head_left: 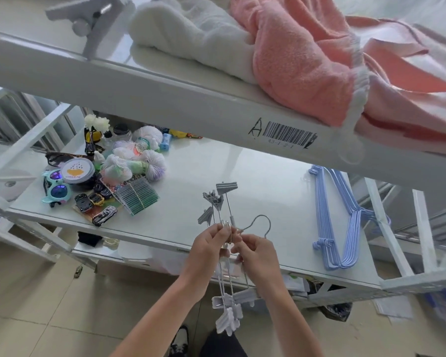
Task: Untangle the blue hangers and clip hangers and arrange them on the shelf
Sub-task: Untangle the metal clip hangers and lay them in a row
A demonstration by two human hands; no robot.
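Grey clip hangers (pixel 225 253), several tangled together, are held upright in front of the shelf's (pixel 255 176) near edge, over the tiled floor (pixel 36 292). Their lower clips dangle below the wrists, the upper clips stand above the fingers over the shelf surface, and one wire hook curls up to the right of the bundle. The left hand (pixel 207 249) pinches the bundle at its middle with curled fingers and thumb; the right hand (pixel 255 251) grips it from the other side, fingers curled round the wires, so both hands are close together and clamped on the same bundle.

On the shelf near its right end lies a neat stack of blue hangers (pixel 337 220), running from the near edge toward the back, well apart from the hands. Toward the left end sits a heap of small items: toy cars (pixel 98 204), sunglasses (pixel 56 188), a round lidded tub (pixel 77 171), a bundle of green clips (pixel 137 197) and balls of yarn (pixel 139 155).

The upper shelf (pixel 165 99) carries a white towel (pixel 191 42) and pink fabric (pixel 319 60), with a barcode label (pixel 286 134) on its front edge.
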